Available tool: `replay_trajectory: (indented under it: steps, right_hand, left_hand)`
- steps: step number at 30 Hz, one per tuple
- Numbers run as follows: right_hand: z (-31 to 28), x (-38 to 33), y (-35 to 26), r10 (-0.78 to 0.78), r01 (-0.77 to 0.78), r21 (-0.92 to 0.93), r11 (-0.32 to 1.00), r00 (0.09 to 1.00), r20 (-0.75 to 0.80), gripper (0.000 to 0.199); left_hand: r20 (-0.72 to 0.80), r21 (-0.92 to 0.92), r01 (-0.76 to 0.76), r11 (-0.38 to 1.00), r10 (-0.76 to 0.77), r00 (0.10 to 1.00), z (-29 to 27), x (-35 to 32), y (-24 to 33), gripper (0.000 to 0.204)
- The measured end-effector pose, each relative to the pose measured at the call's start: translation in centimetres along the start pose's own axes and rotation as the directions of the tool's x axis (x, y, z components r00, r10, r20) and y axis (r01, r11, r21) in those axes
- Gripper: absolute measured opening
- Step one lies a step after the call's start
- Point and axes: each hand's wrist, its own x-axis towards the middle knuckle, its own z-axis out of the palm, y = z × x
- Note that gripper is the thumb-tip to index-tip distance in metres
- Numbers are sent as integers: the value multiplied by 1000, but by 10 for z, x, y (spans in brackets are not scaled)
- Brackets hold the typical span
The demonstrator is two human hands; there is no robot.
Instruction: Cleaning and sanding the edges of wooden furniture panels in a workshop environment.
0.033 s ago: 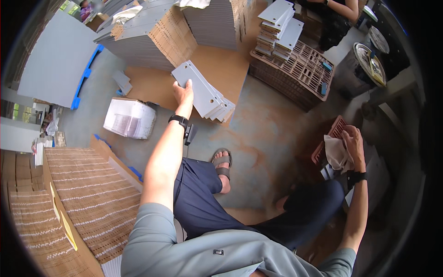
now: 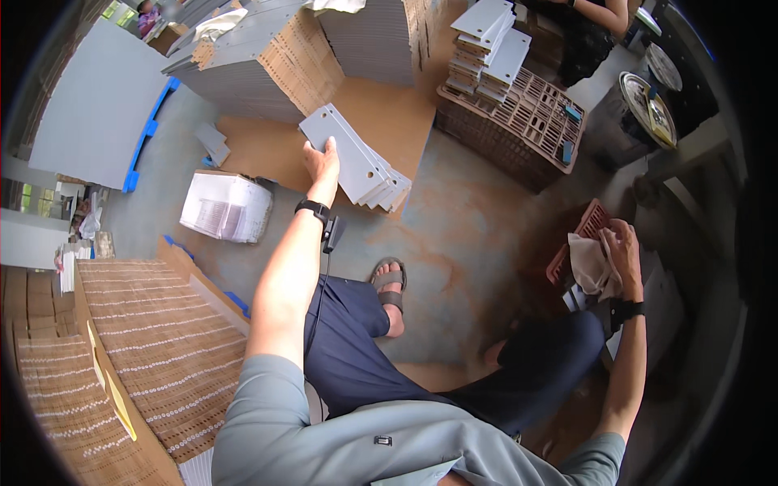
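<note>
My left hand point(image 2: 322, 166) grips the left edge of a grey panel point(image 2: 336, 150) with a hole near each end. Its thumb lies on the panel's face, and the fingers are partly hidden at the edge. More such panels point(image 2: 393, 190) are fanned out under it, on a brown board point(image 2: 405, 121). Off to the right, my right hand point(image 2: 622, 255) is closed on a crumpled off-white cloth point(image 2: 590, 263). The cloth hangs beside a red plastic basket point(image 2: 585, 231) and above some pale flat pieces point(image 2: 574, 298), which are partly covered.
Tall stacks of panels point(image 2: 300, 61) stand beyond the board. A brown crate point(image 2: 502, 150) carries more panels point(image 2: 493, 49), with another person's arm point(image 2: 604, 12) behind it. A white box point(image 2: 225, 206) sits at left. Lidded drums point(image 2: 640, 113) stand at right; stacked boards point(image 2: 154, 340) at lower left.
The cloth in my right hand has shifted slightly in its folds. My left hand keeps its place on the panel.
</note>
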Motion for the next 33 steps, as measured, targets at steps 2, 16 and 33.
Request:
replay_trajectory:
  steps: [2,16,33]
  right_hand:
    - [-10,-14,-8,126,-127,-39,991,992,-27,43]
    - [-20,-40,-6,128,-210,-566,797,975,-181,68]
    - [-91,-79,-162,-178,153,195,969,977,119,30]
  left_hand:
    - [-7,44,5,999,-5,1000,4,-7,6,81]
    - [-35,-22,-508,861,508,861,-4,3,58,72]
    - [631,-533,-537,654,730,262,51,-330,146,107]
